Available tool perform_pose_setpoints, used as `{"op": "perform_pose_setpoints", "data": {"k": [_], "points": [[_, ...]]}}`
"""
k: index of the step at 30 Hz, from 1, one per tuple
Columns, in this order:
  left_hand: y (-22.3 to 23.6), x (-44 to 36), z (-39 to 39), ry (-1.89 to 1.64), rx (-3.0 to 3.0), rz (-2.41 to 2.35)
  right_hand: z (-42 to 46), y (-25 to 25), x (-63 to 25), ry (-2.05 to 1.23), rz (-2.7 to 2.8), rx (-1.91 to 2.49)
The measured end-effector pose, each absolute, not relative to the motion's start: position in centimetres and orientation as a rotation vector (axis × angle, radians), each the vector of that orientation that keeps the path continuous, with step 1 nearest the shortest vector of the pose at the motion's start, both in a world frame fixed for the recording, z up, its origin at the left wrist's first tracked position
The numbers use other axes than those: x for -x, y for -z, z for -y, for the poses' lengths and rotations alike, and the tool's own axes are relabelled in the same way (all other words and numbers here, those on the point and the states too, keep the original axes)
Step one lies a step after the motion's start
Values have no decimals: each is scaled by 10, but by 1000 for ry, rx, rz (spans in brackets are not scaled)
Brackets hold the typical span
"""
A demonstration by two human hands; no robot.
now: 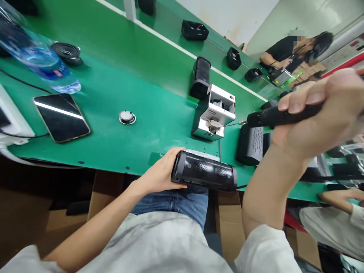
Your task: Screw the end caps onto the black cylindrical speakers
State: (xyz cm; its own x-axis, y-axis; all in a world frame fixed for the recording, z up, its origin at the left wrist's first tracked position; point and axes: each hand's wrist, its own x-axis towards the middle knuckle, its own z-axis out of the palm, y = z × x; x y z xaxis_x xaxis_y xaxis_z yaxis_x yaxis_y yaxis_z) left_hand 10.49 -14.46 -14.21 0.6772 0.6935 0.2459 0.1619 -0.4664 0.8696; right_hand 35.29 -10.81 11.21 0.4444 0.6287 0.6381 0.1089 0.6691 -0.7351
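My left hand (165,172) grips the left end of a black portable speaker (209,172), held at the front edge of the green bench above my lap. My right hand (327,110) is raised on the right, its fingers wrapped round a black electric screwdriver (281,116). The thin bit points left, its tip at the front of a white and black screw feeder (214,113). Whether the tip touches a screw there is too small to tell. Small dark specks, perhaps screws, lie on the bench between the feeder and the speaker.
Another black speaker (201,76) stands behind the feeder, and a dark speaker housing (250,144) sits to its right. Leftward lie a small round part (127,117), a phone (61,117) and a water bottle (42,60). Co-workers sit at the far right and lower right.
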Motion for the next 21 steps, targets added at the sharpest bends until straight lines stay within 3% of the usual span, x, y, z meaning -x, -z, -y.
{"op": "perform_pose_setpoints", "data": {"k": [3,21], "points": [[140,-105,146,-727,-1987,-679,80,-97,-369,-30,1168,635],[141,-106,145,-769,-2028,-658,37,-74,-378,-114,1134,676]]}}
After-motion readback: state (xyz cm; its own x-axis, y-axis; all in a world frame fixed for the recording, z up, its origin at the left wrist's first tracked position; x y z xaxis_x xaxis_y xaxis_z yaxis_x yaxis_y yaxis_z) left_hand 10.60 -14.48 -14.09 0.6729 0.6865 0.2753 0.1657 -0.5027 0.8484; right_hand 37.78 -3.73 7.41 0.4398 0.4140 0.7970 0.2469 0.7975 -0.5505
